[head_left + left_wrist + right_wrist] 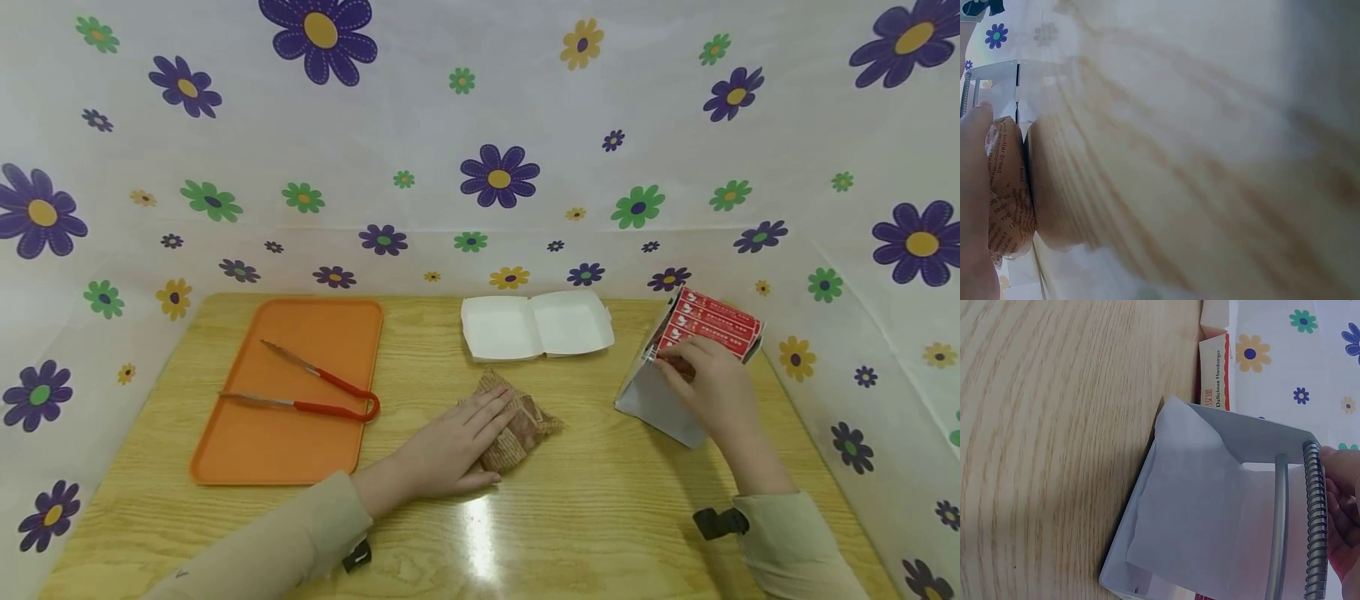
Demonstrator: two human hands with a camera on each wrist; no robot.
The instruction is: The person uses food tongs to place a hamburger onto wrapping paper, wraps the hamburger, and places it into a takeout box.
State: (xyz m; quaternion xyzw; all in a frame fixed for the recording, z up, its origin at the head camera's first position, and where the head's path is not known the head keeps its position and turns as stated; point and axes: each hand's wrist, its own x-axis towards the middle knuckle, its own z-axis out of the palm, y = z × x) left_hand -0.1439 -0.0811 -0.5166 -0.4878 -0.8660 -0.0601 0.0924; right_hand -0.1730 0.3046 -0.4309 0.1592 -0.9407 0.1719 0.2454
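My left hand (457,442) rests on a wrapped package in brown printed paper (528,429), fingers lying straight across its top and thumb along its near side. In the left wrist view, the printed wrapper (1007,206) bulges beside the hand. At the right, my right hand (708,387) is at the upper edge of a grey label dispenser (660,408), thumb and fingers pinching at the left end of the red labels (708,321). The right wrist view shows the curled fingers behind a spring-wound bar (1316,519), with white backing paper (1191,506) hanging inside; the pinched edge is hidden.
A white burger box (502,329) lies unfolded at the back middle. On the left sits an orange tray (300,462), with red-handled tongs (333,409) across it. Flower-printed sheeting (420,142) borders the wooden table at the back and sides.
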